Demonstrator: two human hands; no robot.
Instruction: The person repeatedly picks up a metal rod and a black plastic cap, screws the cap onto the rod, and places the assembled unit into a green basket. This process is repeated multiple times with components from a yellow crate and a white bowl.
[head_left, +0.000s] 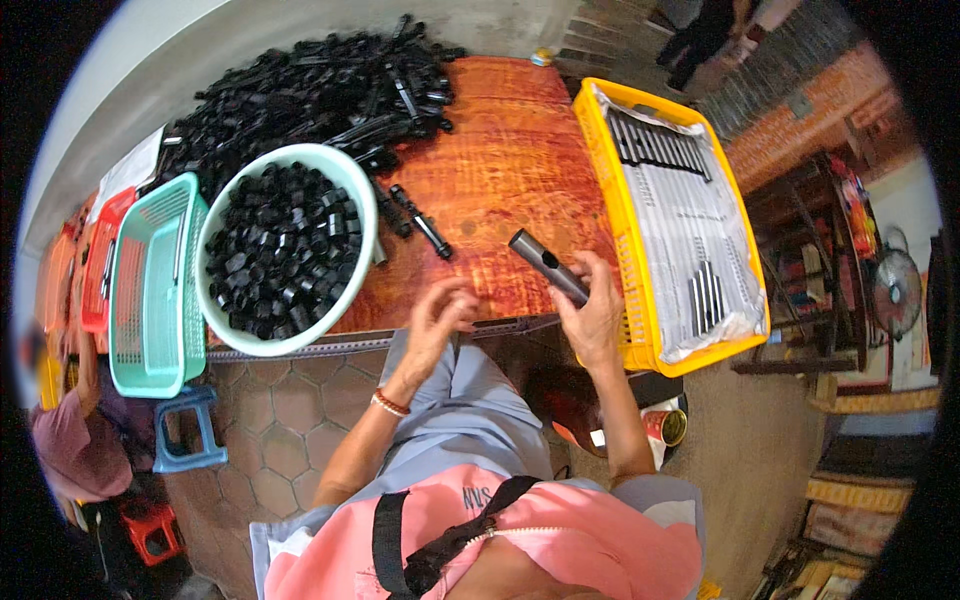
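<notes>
My right hand [592, 315] is closed around the lower end of a dark grey metal tube [540, 258] that has a hole in its side. The tube tilts up to the left over the table. My left hand [438, 318], with a beaded bracelet at the wrist, hovers by the table's near edge. Its fingers are loosely bent and apart, and nothing shows in them. A black rod-like part [422, 222] lies on the wooden table [500, 130] beyond that hand. To its left is a pale green basin [368, 200] full of short black caps.
A large heap of black parts [310, 90] covers the table's far left. At the right stands a yellow crate [625, 240] lined with white sheeting, with rows of dark tubes in it. A green basket [150, 375] sits left of the basin. Another person [85, 450] is at far left.
</notes>
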